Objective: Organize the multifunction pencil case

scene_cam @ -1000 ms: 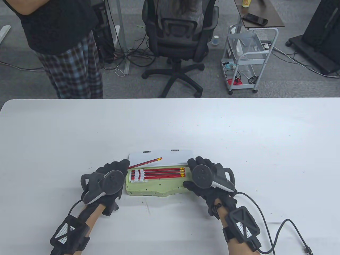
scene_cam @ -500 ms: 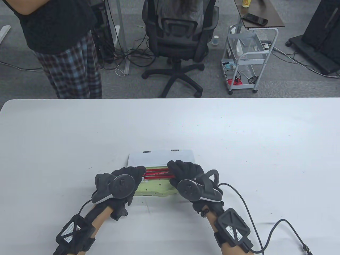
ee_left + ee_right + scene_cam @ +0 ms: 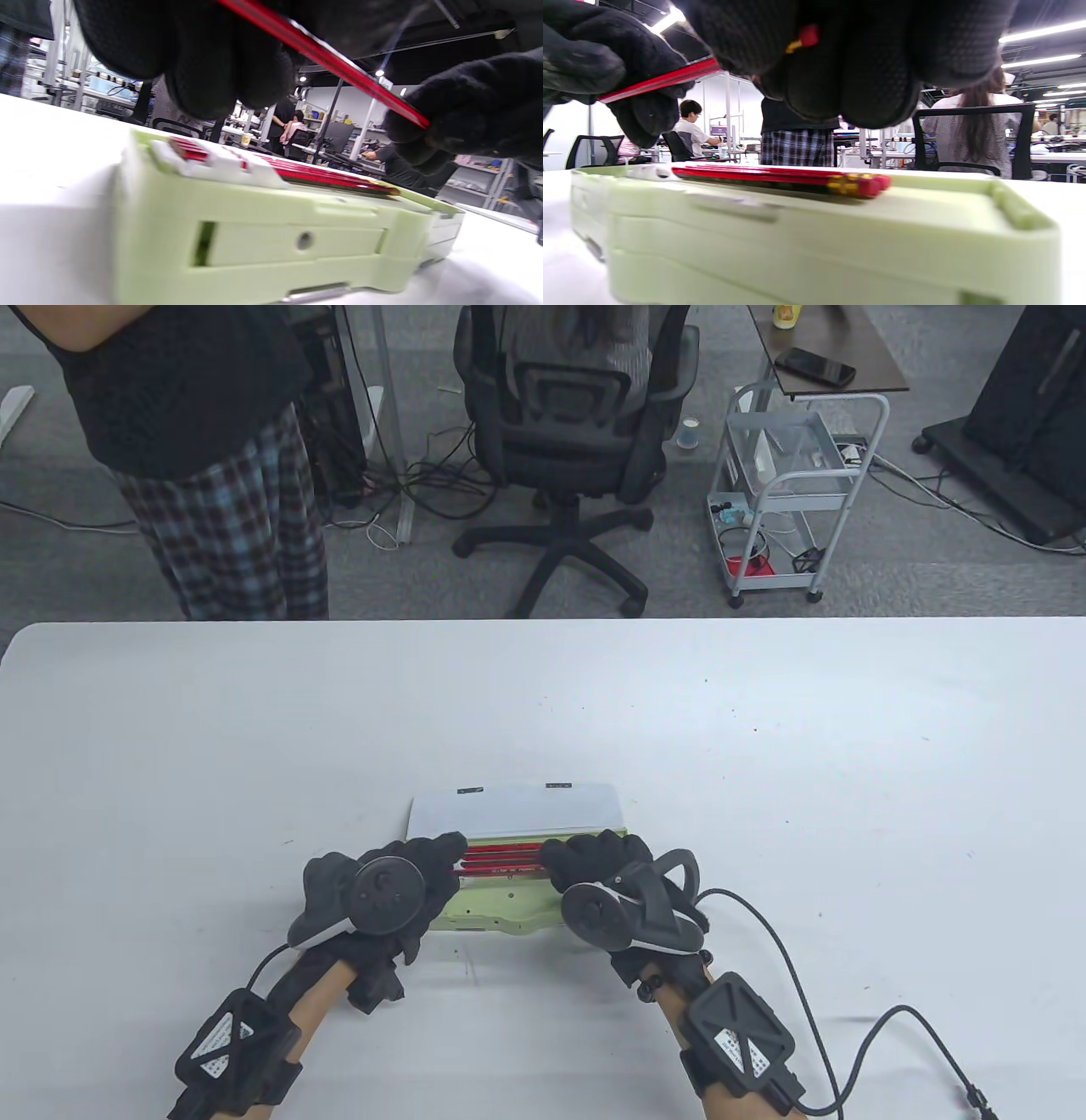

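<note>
A light green pencil case [image 3: 496,909] lies open near the table's front, its white lid [image 3: 517,808] folded back. Several red pencils [image 3: 502,857] lie side by side in its tray, their tips in a white clip [image 3: 220,163] and their eraser ends [image 3: 869,184] at the right. Both hands hold one more red pencil [image 3: 335,63] level just above them. My left hand [image 3: 437,857] pinches its tip end [image 3: 661,79]. My right hand [image 3: 585,853] grips the eraser end [image 3: 808,36]. In the table view the hands hide most of the held pencil.
A person in plaid trousers [image 3: 229,526] stands beyond the table's far left edge. An office chair [image 3: 564,415] and a wire cart [image 3: 785,492] stand behind the table. A cable [image 3: 814,984] trails from my right wrist over the white table [image 3: 764,746].
My left hand carried the slanted pencil from the lid down over the tray. My right hand left the case's right end and took its eraser end; both hands now sit close above the case.
</note>
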A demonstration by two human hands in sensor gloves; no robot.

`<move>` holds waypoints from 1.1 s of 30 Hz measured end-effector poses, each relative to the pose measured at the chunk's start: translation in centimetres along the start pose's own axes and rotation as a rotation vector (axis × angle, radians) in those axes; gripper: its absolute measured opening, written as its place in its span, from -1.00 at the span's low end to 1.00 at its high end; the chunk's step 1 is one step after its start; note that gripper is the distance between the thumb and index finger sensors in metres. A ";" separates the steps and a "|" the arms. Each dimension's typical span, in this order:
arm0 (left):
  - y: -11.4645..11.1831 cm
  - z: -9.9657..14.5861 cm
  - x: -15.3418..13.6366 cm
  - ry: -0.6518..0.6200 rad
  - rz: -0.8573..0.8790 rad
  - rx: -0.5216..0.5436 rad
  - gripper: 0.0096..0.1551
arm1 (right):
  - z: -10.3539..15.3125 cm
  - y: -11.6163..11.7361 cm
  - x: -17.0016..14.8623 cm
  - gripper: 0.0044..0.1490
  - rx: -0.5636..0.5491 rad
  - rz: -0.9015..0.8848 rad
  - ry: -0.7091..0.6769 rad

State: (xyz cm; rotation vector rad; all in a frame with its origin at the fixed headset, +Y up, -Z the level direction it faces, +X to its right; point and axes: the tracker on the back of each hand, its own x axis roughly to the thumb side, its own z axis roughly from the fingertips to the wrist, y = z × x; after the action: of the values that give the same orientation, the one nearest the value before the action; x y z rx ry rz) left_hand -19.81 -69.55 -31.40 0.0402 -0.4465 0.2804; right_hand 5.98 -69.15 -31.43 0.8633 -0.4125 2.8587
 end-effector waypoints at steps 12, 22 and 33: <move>-1.5 -0.1 -6.4 0.164 0.118 -0.315 0.33 | 0.8 -0.7 -3.9 -0.47 0.198 0.077 0.178; -3.4 -1.0 -6.6 0.188 0.106 -0.453 0.35 | 0.4 0.1 -3.5 -0.47 0.236 0.095 0.164; -3.4 -1.0 -6.4 0.183 0.085 -0.449 0.34 | 0.1 0.8 -2.3 -0.45 0.207 0.108 0.135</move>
State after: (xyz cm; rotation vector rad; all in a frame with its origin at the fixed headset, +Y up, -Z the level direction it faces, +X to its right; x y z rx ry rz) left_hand -23.94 -74.37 -34.95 -0.4406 -0.3211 0.2598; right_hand 7.85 -70.02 -32.79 0.6906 -0.1542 3.0784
